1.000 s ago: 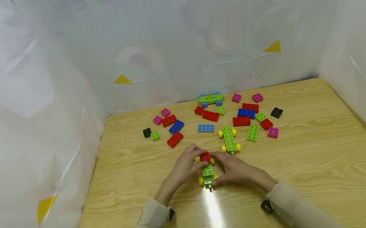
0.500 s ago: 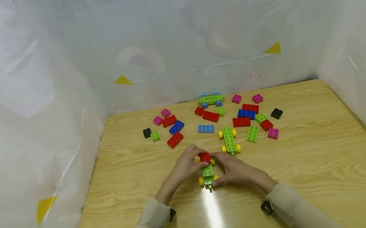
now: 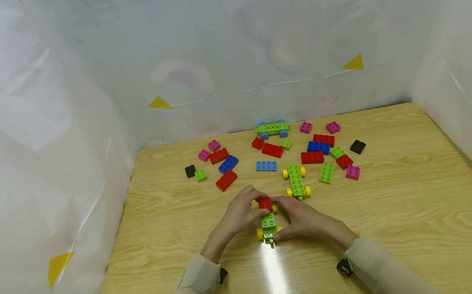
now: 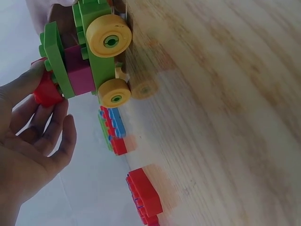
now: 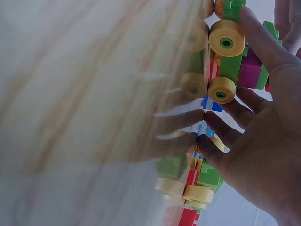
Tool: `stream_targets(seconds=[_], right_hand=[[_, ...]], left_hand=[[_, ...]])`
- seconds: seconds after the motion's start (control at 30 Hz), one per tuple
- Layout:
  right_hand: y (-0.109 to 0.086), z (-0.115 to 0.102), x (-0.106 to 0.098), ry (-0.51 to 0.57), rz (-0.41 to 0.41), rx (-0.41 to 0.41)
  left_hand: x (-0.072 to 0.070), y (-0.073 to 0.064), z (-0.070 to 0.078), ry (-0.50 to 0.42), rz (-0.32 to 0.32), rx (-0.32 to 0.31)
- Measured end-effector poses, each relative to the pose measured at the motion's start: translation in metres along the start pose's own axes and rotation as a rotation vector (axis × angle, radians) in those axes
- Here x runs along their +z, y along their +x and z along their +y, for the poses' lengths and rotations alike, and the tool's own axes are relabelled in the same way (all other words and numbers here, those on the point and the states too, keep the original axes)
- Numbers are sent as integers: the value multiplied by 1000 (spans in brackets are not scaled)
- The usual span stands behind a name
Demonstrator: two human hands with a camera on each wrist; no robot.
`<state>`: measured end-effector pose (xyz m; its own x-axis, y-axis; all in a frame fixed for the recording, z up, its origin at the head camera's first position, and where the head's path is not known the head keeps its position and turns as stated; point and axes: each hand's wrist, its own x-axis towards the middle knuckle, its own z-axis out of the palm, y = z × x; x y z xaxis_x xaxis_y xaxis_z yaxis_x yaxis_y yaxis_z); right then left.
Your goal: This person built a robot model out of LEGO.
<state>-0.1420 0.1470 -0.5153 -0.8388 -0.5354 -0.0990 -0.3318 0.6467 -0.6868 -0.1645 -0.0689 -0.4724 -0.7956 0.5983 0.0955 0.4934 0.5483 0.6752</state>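
A green car base with yellow wheels (image 4: 102,70) stands on the table between both hands. A magenta brick (image 4: 79,70) sits on it, with a long green brick (image 3: 268,220) across the top. Above that is a red brick (image 3: 265,203) at the car's far end. My left hand (image 3: 240,214) pinches this red brick between thumb and fingers. From the other side, my right hand (image 3: 302,216) holds the car, its thumb at the near end and its forefinger by the far end. In the right wrist view the other fingers (image 5: 221,127) spread beside the wheels.
Just beyond the right hand stands a second green base with yellow wheels (image 3: 296,180). A blue-wheeled green base (image 3: 272,128) is at the table's back edge. Loose bricks lie around them, among them a light blue brick (image 3: 266,166) and a red brick (image 3: 226,180).
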Motion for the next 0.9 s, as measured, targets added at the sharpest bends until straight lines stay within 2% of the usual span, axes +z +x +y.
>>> stream_targets(seconds=[0.13,0.4,0.7,0.9], right_hand=[[0,0,0,1,0,1],[0,0,0,9,4,-2],[0,0,0,21,-1,-5],[0,0,-1,24,-1,-1]], left_hand=[[0,0,1,17,1,5],[-2,2,5,109,-24,2],[-6,6,5,65,-70,-46],[-8,8,4,28,-83,-55]])
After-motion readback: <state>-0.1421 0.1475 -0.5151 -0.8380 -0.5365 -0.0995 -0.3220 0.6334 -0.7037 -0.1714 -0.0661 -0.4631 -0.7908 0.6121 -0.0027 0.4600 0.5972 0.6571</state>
